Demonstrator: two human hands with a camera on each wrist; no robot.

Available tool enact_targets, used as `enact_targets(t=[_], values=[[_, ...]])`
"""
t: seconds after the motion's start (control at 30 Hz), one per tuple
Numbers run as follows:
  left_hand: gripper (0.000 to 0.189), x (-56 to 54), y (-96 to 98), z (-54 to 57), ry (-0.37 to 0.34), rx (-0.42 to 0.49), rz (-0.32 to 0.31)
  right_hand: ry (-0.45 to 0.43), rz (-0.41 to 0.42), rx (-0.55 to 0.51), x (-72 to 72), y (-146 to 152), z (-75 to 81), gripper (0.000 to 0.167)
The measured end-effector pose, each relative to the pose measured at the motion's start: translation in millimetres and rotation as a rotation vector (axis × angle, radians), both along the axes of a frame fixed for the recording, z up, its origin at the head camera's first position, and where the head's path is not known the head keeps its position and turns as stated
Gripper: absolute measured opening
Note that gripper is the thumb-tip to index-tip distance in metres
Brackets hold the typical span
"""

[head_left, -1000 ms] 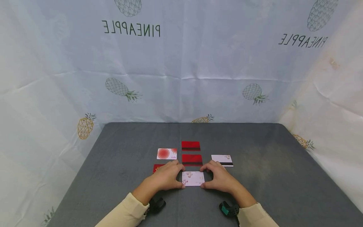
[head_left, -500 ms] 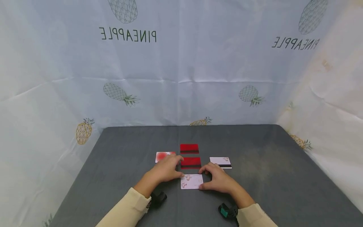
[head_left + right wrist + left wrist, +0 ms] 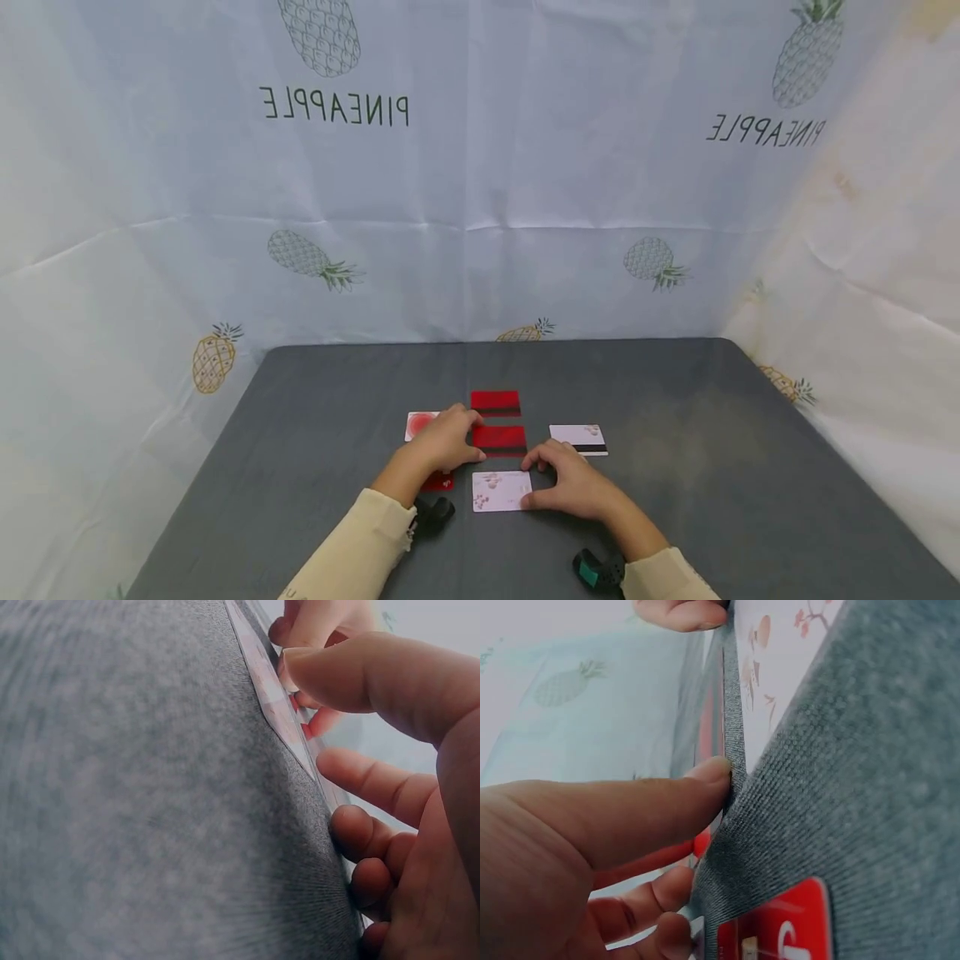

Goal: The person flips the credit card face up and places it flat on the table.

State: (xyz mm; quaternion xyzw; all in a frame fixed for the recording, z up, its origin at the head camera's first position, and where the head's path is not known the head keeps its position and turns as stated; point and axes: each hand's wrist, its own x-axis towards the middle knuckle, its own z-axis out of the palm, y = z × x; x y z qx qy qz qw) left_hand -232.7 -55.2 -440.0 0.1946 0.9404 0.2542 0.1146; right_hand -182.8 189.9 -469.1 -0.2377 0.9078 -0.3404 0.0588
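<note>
A white card with a floral print [image 3: 497, 493] lies flat at the front of the cards. My right hand [image 3: 573, 485] is at its right end, with thumb and index finger bent loosely at the two corners. Just behind it, a red card with a black stripe [image 3: 501, 438] lies flat. My left hand [image 3: 442, 440] is at that card's left end, thumb and index finger spread near its two corners; whether they touch it I cannot tell. Beneath the left wrist, a second red card [image 3: 438, 482] is mostly covered; the left wrist view shows its printed corner [image 3: 780, 922].
Another striped red card [image 3: 495, 402] lies farther back. A white striped card [image 3: 577, 437] sits behind the right hand. Partly hidden by the left hand is a white card with a red circle [image 3: 420, 423]. The grey tabletop [image 3: 697, 467] meets a pineapple-print curtain [image 3: 420, 283].
My left hand has left the white floral card's left end and moved forward to the striped red card. The right hand stays by the white floral card. The head view has tilted up slightly.
</note>
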Motion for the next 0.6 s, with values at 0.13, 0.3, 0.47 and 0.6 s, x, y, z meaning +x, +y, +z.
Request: enact_targets(t=[0.13,0.3,0.47,0.6], values=[[0.048,1.5,-3.5,-4.3,-0.019,0.057,0.021,-0.011,0.007,0.017,0.5,-2,0.1,0.037],[0.046,4.9,-6.9,-9.1,-0.006,0.068,0.03,-0.04,0.018,0.023,0.6,-6,2.4,0.039],[0.045,2.9,-6.2,-8.8,0.007,0.061,0.024,-0.062,-0.015,-0.03,-7.9,-10,7.6,0.037],[0.046,1.3,-5.3,-9.1,0.017,0.06,0.03,-0.025,-0.122,-0.025,-21.1,-19,10.9,0.041]])
